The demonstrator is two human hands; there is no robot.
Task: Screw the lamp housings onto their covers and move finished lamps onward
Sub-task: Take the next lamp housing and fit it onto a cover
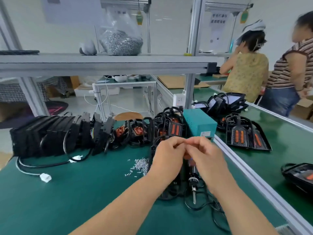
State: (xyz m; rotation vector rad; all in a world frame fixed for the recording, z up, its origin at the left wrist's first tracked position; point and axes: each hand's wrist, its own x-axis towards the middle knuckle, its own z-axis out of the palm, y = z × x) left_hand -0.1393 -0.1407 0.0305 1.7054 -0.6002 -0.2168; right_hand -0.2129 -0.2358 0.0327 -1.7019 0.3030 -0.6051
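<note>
My left hand [167, 156] and my right hand [207, 156] meet above the green mat, fingers curled, fingertips touching each other. Whatever lies between the fingertips is too small and blurred to make out. Under the hands lies a black lamp housing [171, 188], mostly hidden. An electric screwdriver [193, 181] lies on the mat below my right hand, bit toward me, and neither hand holds it. A small pile of loose screws [140, 164] sits just left of my left hand. Black housings [45, 134] stand stacked at the left, and lamp parts with orange inserts [138, 131] line the back.
A teal power box [199, 123] stands behind the hands. An aluminium rail [254, 175] divides the mat from the green belt, where lamps [245, 136] lie. A bag of screws [122, 39] sits on the shelf. A white connector [45, 177] lies at left. Two people stand at right.
</note>
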